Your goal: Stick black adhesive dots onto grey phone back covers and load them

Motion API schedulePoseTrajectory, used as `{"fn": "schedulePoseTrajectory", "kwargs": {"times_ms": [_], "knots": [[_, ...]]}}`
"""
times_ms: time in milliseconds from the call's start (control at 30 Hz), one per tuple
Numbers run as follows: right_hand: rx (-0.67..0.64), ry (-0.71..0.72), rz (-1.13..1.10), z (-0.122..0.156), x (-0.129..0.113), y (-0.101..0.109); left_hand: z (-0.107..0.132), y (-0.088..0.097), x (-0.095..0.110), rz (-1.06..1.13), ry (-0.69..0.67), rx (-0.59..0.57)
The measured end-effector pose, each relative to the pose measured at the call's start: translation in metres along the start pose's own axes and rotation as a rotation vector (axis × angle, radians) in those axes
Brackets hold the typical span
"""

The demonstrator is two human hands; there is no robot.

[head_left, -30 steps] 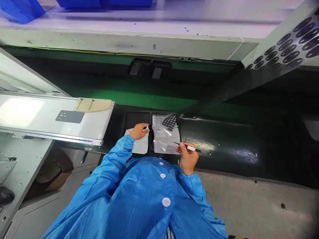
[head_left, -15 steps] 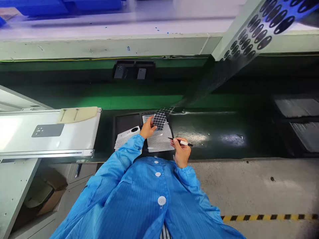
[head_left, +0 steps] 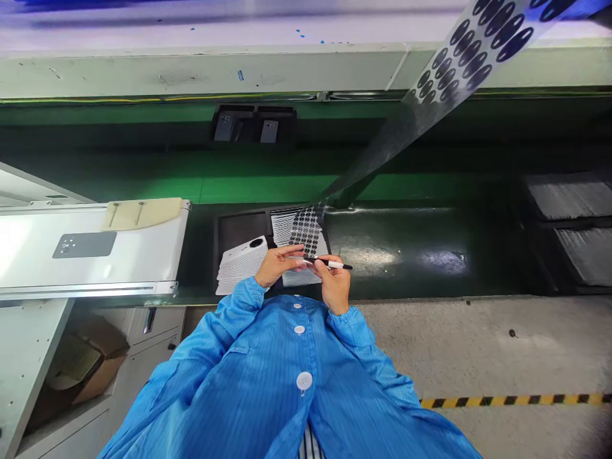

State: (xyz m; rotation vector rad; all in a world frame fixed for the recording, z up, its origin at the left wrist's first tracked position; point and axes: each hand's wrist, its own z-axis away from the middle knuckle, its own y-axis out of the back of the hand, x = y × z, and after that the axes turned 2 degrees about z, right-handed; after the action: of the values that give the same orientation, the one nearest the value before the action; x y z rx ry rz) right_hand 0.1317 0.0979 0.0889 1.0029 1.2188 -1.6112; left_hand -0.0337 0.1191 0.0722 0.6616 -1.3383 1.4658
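Observation:
My right hand [head_left: 335, 284] grips a thin white and black tool [head_left: 329, 262], its tip pointing right. My left hand [head_left: 277, 262] has come over to it, fingers curled and touching the tool's left end. Both hands hover above a striped white sheet [head_left: 287, 224] carrying rows of black round stickers [head_left: 306, 231]. Left of that sheet lies a white phone back cover [head_left: 241, 261] with a dark camera ring, resting in a black tray [head_left: 239, 226].
A long film strip with black round stickers [head_left: 459, 51] slants from the upper right down to the tray. A white conveyor [head_left: 29, 255] carries a grey phone cover [head_left: 85, 245] and a beige plate [head_left: 143, 213]. Two dark phones [head_left: 248, 127] sit on the green belt. Striped trays [head_left: 571, 220] lie at the right.
My left hand left the white cover, touched the sticker sheet, then drew back to meet my right hand at the tool. The view shifted right.

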Motion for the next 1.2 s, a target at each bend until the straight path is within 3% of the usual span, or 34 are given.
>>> {"fn": "schedulePoseTrajectory", "kwargs": {"times_ms": [167,400,600,1200], "knots": [[-0.022,0.002,0.044,0.007,-0.007,-0.002,0.003,0.003,0.01,-0.063,0.116,-0.097],[0.112,0.055,0.049,0.01,-0.01,-0.001,0.007,-0.006,0.01,-0.118,0.013,0.033],[0.095,0.066,0.048,0.011,-0.013,-0.002,0.01,-0.014,0.006,-0.154,-0.038,0.117],[0.056,0.012,0.036,0.009,-0.016,-0.003,0.013,-0.012,0.006,-0.189,-0.036,0.125]]}}
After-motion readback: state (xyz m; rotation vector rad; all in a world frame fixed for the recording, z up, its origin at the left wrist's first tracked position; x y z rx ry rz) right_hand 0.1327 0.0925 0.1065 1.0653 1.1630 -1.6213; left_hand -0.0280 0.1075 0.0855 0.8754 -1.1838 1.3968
